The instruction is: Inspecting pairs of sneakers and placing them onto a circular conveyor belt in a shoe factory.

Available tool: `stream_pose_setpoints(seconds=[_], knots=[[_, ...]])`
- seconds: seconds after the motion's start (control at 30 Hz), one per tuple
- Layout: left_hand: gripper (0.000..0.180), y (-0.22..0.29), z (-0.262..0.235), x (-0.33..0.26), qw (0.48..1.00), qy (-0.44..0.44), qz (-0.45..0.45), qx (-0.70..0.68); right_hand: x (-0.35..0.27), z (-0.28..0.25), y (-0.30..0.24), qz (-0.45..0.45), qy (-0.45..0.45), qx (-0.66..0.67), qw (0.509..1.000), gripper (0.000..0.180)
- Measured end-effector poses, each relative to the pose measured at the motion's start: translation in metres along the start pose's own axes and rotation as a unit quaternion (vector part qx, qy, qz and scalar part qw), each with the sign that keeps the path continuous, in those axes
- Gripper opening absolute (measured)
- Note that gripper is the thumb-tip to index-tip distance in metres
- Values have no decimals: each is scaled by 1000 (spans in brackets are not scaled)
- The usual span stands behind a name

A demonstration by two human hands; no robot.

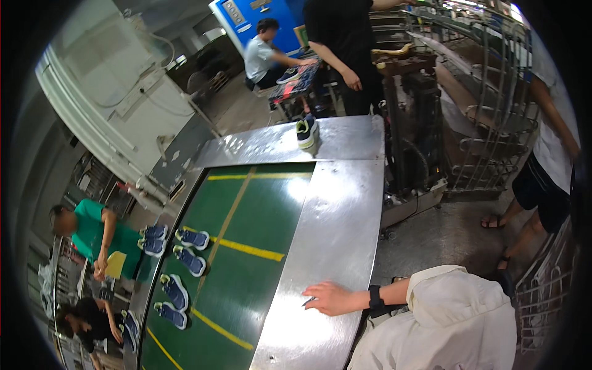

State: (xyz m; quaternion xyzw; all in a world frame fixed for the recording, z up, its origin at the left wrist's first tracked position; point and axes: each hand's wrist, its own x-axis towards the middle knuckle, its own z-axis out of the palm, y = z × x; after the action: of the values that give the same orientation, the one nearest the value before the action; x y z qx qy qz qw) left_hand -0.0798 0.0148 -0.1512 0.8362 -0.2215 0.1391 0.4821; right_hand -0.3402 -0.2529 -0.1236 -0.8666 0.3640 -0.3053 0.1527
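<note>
Navy shoes point(190, 262) are looking light, soft-sided, probably easiest gripped at the heel. The right hand point(313, 299) is looking half-curled, hold unclear; the left hand isn't showing.

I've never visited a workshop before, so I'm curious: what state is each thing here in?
Right hand: at the metal border, fingers bent; grip unclear.
Black wristband: fastened around the wrist.
Green belt: carrying four blue shoes; moving or stopped, can't tell.
Lone shoe: upright on the belt's far metal end.
Yellow sheet: held by a person in green.
</note>
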Motion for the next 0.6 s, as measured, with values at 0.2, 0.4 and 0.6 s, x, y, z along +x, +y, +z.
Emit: stream_pose_setpoints(seconds=[0.2, 0.4, 0.6], knots=[[62, 32, 31, 3, 995, -91, 29, -33, 0, 2, 1, 1, 11, 3, 1000, 24], [61, 42, 43, 5, 989, -128, 49, -46, 0, 9, 4, 8, 11, 6, 1000, 24], [60, 44, 43, 7, 988, -132, 68, -45, -1, 10, 5, 14, -21, 9, 1000, 27]])
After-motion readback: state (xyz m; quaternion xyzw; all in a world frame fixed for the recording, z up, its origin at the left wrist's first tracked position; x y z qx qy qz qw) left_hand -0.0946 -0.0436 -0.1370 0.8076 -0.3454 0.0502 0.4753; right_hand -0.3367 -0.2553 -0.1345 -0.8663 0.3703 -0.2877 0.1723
